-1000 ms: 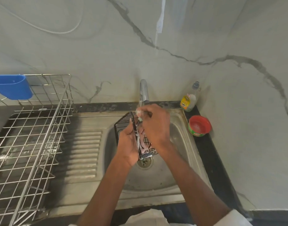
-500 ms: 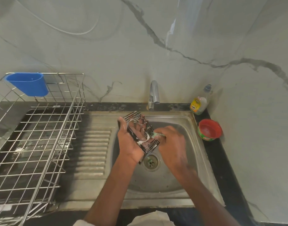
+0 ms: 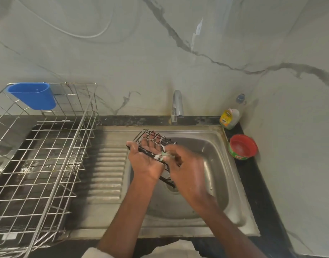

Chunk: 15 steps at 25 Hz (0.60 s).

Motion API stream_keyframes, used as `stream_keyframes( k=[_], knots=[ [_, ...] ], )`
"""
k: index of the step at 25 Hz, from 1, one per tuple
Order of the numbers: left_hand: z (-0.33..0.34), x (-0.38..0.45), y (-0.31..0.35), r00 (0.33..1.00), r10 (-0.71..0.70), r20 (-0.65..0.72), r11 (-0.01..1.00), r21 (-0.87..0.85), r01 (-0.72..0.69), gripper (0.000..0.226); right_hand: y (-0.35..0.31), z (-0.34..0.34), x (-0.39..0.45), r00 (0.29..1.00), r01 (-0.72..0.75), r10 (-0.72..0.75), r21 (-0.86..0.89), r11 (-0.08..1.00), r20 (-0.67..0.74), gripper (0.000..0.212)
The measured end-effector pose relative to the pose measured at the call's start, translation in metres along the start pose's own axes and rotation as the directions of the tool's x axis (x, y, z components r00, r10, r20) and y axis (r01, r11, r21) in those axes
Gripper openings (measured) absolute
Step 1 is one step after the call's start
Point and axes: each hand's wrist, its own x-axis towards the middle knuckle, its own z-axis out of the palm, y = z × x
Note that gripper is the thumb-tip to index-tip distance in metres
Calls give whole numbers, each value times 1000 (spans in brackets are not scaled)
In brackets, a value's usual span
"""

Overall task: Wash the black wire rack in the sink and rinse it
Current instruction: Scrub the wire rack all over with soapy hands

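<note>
Sitting tilted over the sink (image 3: 221,183) basin, the black wire rack (image 3: 156,141) is gripped by the left hand (image 3: 146,162), fingers poking through its wires. Right hand (image 3: 186,164) pinches what looks like a soapy green scrubber (image 3: 162,155) against the rack, bit blurry though. Tap (image 3: 176,105) sits just behind, dish rack (image 3: 42,155) off left.
</note>
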Motion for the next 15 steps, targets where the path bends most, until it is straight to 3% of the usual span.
stream_keyframes(
  k=[4, 7, 9, 11, 15],
  knots=[
    [-10, 3, 3, 998, -13, 69, 998, -62, 17, 55, 15, 1, -10, 980, 154, -150, -26, 988, 133, 34],
    [-18, 4, 8, 990, -58, 126, 986, -146, 77, 48, 24, -5, -17, 998, -43, 43, -5, 999, 44, 30],
    [-21, 7, 10, 997, -64, 39, 979, -190, 70, 54, 18, 0, -18, 987, -155, 153, 33, 987, 48, 22],
    [-21, 9, 10, 995, -86, -46, 971, -228, 73, 63, 15, 8, -19, 982, -170, 165, 52, 984, 88, 19],
    [-21, 10, 10, 987, -71, -145, 951, -308, 23, 50, 42, 8, -22, 936, -349, 351, 105, 931, -2, 23]
  ],
)
